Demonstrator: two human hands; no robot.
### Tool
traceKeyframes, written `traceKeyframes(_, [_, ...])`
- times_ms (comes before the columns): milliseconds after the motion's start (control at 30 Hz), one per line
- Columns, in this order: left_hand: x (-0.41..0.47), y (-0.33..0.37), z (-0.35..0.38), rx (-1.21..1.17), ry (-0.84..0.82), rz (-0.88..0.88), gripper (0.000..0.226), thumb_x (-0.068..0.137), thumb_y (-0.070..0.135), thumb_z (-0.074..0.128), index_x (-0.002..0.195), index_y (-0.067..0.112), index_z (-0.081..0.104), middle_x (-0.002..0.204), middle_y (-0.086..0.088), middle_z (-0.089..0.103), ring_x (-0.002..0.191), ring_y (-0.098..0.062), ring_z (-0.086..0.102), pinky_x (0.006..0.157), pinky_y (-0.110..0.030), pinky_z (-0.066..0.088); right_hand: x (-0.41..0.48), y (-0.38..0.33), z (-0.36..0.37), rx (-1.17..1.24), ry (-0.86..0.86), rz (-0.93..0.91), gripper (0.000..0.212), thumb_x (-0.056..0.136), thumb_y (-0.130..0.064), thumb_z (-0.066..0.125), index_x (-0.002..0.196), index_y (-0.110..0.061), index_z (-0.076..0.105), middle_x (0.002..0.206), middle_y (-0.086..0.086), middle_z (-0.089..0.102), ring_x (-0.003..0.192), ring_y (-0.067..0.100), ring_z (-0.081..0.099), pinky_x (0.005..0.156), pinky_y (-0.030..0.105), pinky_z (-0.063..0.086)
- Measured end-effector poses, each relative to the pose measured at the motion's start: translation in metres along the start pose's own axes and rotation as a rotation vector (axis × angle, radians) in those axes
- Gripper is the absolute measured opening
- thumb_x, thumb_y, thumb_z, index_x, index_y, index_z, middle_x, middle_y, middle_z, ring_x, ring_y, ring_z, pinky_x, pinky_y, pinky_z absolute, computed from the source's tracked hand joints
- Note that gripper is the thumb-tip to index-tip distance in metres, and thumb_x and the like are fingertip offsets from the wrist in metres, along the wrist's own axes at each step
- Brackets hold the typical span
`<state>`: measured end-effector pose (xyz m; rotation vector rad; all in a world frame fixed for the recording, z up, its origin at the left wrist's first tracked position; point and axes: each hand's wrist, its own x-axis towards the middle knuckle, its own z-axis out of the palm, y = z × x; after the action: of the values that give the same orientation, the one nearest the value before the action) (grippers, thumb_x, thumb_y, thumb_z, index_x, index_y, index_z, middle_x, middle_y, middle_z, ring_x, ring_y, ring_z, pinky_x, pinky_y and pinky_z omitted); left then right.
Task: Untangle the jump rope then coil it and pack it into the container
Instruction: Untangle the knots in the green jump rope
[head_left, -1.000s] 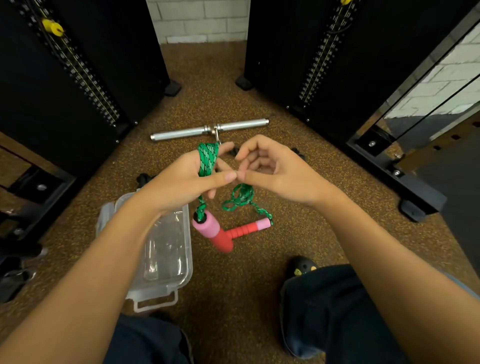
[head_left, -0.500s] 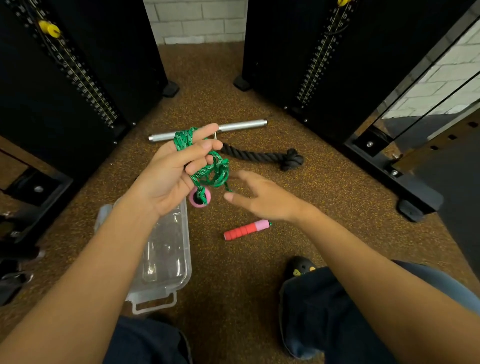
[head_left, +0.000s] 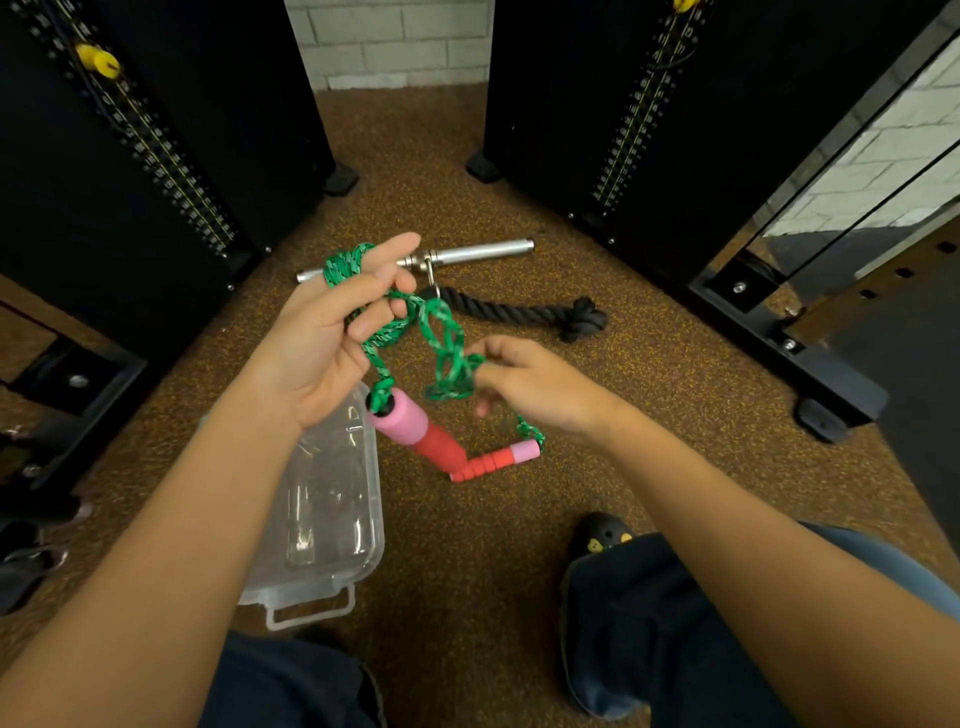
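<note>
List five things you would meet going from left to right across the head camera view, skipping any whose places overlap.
In order: yellow weight-stack pin → clear plastic container → hanging pink-and-red foam handle → right hand → black rubber machine foot.

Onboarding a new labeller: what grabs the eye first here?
The bright green rope, wound round the left hand and pinched by the right hand, mid-frame. Just below, a pink-and-red handle dangles beside the clear container on the floor, lower left.
</note>
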<state>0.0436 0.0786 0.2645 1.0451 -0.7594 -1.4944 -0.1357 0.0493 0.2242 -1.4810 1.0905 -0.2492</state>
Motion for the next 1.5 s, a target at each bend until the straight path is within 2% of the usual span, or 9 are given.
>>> traceKeyframes(200, [0.000, -0.003, -0.002, 0.580, 0.159, 0.048, 0.042, 0.063, 0.042, 0.066, 0.100, 0.020, 0.065, 0.064, 0.009, 0.051, 0.049, -0.001, 0.041, 0.058, -0.015, 0.039, -0.003, -0.008, -0.024, -0.018, 0.219, -0.113, 0.013, 0.093, -0.016, 0.049, 0.092, -0.023, 0.060, 0.079, 0.007, 0.060, 0.068, 0.011, 0.055, 0.083, 0.038, 0.048])
traceKeyframes(433, [0.004, -0.016, -0.004, 0.891, 0.091, -0.113, 0.015, 0.074, 0.029, 0.074, 0.085, 0.020, 0.068, 0.048, 0.011, 0.051, 0.035, 0.001, 0.041, 0.043, -0.016, 0.039, -0.002, -0.011, -0.025, 0.224, 0.196, -0.067, 0.014, 0.096, -0.005, 0.040, 0.100, -0.014, 0.050, 0.070, 0.004, 0.055, 0.062, 0.012, 0.055, 0.062, 0.022, 0.048])
traceKeyframes(567, [0.006, -0.016, -0.008, 0.814, 0.183, -0.077, 0.009, 0.077, 0.031, 0.071, 0.076, 0.024, 0.065, 0.059, 0.003, 0.051, 0.042, -0.002, 0.041, 0.045, -0.016, 0.037, 0.002, -0.001, -0.029, 0.271, 0.321, 0.059, 0.014, 0.094, -0.004, 0.038, 0.093, -0.017, 0.042, 0.073, 0.009, 0.057, 0.055, 0.016, 0.053, 0.055, 0.030, 0.046])
traceKeyframes(700, [0.009, -0.011, -0.016, 0.571, 0.299, -0.060, 0.026, 0.081, 0.028, 0.066, 0.092, 0.005, 0.064, 0.050, 0.012, 0.045, 0.043, -0.001, 0.037, 0.054, -0.016, 0.035, 0.001, 0.011, -0.042, -0.136, 0.526, 0.078, 0.018, 0.095, -0.007, 0.038, 0.083, -0.014, 0.050, 0.073, 0.000, 0.055, 0.058, 0.013, 0.055, 0.065, 0.038, 0.056])
traceKeyframes(833, [0.007, -0.009, -0.016, 0.586, 0.231, -0.058, 0.026, 0.081, 0.029, 0.066, 0.088, 0.004, 0.066, 0.053, 0.008, 0.040, 0.045, -0.003, 0.035, 0.051, -0.011, 0.039, 0.000, 0.007, -0.036, -0.284, 0.468, -0.115, 0.014, 0.094, -0.007, 0.044, 0.094, -0.018, 0.053, 0.087, -0.004, 0.053, 0.071, 0.005, 0.051, 0.062, 0.017, 0.045])
traceKeyframes(1033, [0.004, -0.016, -0.003, 0.605, 0.130, -0.117, 0.031, 0.070, 0.041, 0.069, 0.062, 0.013, 0.057, 0.043, 0.004, 0.037, 0.038, -0.005, 0.035, 0.067, -0.026, 0.042, -0.001, -0.005, -0.011, -0.145, 0.251, -0.270, 0.028, 0.085, -0.037, 0.062, 0.101, -0.015, 0.062, 0.095, 0.001, 0.063, 0.083, 0.008, 0.056, 0.077, 0.020, 0.046])
traceKeyframes(1200, [0.004, -0.018, -0.001, 0.602, 0.157, -0.106, 0.021, 0.074, 0.037, 0.069, 0.073, 0.016, 0.068, 0.049, 0.006, 0.041, 0.039, -0.001, 0.037, 0.066, -0.026, 0.040, 0.000, -0.002, -0.015, -0.183, 0.319, -0.209, 0.013, 0.087, -0.016, 0.061, 0.099, -0.012, 0.065, 0.080, 0.007, 0.064, 0.066, 0.007, 0.051, 0.061, 0.014, 0.042])
traceKeyframes(1333, [0.008, -0.015, -0.015, 0.560, 0.326, -0.075, 0.014, 0.083, 0.032, 0.064, 0.078, 0.019, 0.069, 0.053, 0.007, 0.038, 0.039, 0.000, 0.035, 0.070, -0.026, 0.038, -0.002, -0.004, -0.036, -0.142, 0.491, -0.089, 0.030, 0.091, -0.012, 0.051, 0.120, -0.021, 0.049, 0.078, 0.001, 0.058, 0.055, 0.005, 0.046, 0.043, 0.008, 0.036])
traceKeyframes(1500, [0.012, -0.015, -0.021, 0.587, 0.473, -0.062, 0.019, 0.089, 0.033, 0.058, 0.083, 0.018, 0.067, 0.061, 0.005, 0.041, 0.055, -0.008, 0.041, 0.077, -0.027, 0.044, 0.005, 0.001, -0.048, 0.271, 0.640, 0.153, 0.025, 0.094, -0.006, 0.032, 0.093, -0.017, 0.055, 0.077, 0.001, 0.049, 0.065, 0.011, 0.045, 0.072, 0.033, 0.047])
